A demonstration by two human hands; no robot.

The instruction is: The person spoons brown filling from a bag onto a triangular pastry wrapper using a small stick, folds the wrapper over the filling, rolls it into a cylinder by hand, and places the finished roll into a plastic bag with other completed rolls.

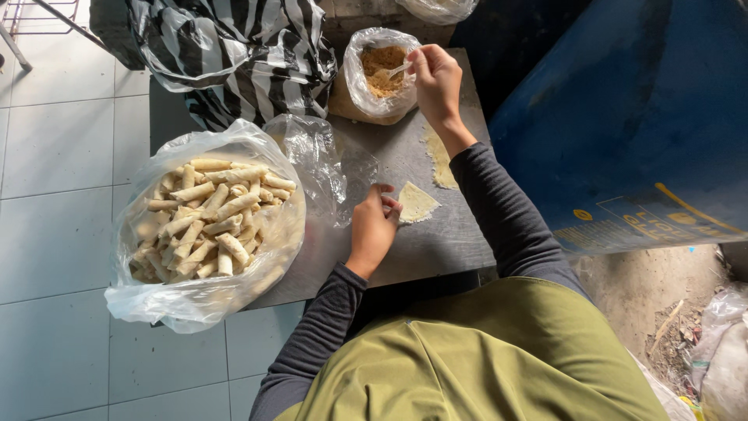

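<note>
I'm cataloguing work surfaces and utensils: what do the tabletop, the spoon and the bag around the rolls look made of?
Tabletop: probably sheet metal, dull grey with a soft sheen and smears. Spoon, held by the right hand: likely white plastic, though too small to be sure. Bag: thin clear plastic film, crinkled and glossy, rolls visible through it.

We see pale golden rolls (206,222) in a clear bag (195,304), a black-and-white striped bag (234,54), a blue drum (623,117).
</note>
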